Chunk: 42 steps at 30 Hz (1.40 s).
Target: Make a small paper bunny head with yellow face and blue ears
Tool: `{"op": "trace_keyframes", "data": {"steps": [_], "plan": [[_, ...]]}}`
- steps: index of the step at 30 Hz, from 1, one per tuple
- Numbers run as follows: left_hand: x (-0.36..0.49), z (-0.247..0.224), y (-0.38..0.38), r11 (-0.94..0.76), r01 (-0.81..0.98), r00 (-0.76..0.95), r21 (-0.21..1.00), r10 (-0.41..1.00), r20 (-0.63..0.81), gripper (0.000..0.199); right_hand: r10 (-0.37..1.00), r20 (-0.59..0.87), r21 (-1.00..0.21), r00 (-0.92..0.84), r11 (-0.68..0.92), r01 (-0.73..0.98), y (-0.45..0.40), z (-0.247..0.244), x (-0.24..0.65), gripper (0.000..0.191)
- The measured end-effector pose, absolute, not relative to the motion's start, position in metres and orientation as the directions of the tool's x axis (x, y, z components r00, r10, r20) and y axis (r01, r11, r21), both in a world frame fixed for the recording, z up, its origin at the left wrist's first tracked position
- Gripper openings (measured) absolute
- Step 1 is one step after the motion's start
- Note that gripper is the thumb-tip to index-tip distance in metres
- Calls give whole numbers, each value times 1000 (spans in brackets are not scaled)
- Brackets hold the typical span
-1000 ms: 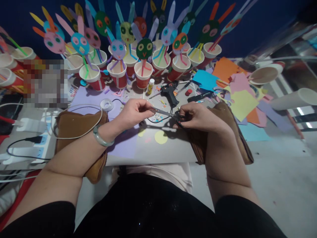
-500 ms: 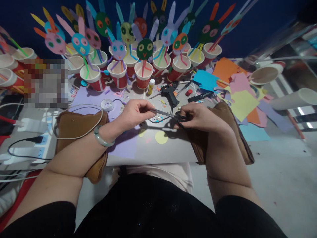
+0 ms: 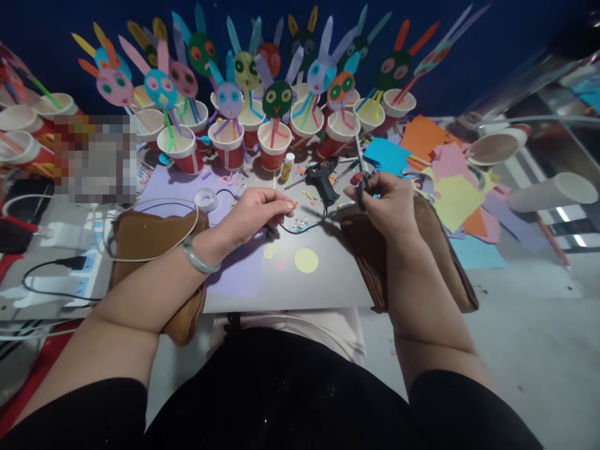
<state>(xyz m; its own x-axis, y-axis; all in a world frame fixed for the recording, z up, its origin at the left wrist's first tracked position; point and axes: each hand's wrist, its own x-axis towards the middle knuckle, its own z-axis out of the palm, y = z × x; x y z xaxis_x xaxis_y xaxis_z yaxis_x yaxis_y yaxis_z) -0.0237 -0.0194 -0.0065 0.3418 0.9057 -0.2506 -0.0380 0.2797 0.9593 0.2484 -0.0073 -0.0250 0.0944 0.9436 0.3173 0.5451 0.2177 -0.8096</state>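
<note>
Between thumb and fingertips, my left hand [image 3: 262, 212] pinches a tiny orange paper piece [image 3: 295, 204]. My right hand [image 3: 388, 199] grips black-handled scissors [image 3: 360, 167], whose blades point up and away from me, apart from the paper. On the table between the hands lie small paper scraps [image 3: 300, 223] and the cord of a black glue gun [image 3: 322, 180]. A pale yellow paper circle [image 3: 306, 260] rests nearer to me. Just beyond the left hand stands a small yellow bottle with a white cap [image 3: 287, 167].
Red and white paper cups [image 3: 274, 145] with paper rabbit heads on straws line the back. Brown cushions [image 3: 154, 234] lie under both forearms. A roll of tape [image 3: 205, 199] sits at left, near a power strip [image 3: 89, 265] with cables. Coloured paper sheets [image 3: 450, 200] are piled at right.
The scissors have moved right, away from my left hand, and their blades have swung from pointing left to pointing up. The orange piece now shows at my left fingertips.
</note>
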Motion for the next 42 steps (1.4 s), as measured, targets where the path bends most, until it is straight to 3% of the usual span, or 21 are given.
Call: {"op": "trace_keyframes", "data": {"steps": [12,18,22,28,33,42], "plan": [[-26,-12,-12,246,-110,327,963,924,-199,10,877,448,-687,174,213,695,5,-46,242,38],[-27,-11,-9,238,-95,293,966,935,-202,13,954,275,-662,122,96,744,-7,-36,243,34],[-30,-12,-7,206,-115,273,972,947,-169,11,986,128,-529,103,-19,848,-32,-21,249,26],[-32,-14,-8,191,-87,307,978,939,-156,13,972,47,-378,228,-194,905,-70,8,278,22],[-32,-15,-10,190,-98,304,977,940,-153,11,939,22,-370,342,-310,876,-89,21,314,22],[-32,-16,-11,213,-45,335,976,924,-186,10,971,47,-520,234,-177,836,-91,-11,366,28]]}}
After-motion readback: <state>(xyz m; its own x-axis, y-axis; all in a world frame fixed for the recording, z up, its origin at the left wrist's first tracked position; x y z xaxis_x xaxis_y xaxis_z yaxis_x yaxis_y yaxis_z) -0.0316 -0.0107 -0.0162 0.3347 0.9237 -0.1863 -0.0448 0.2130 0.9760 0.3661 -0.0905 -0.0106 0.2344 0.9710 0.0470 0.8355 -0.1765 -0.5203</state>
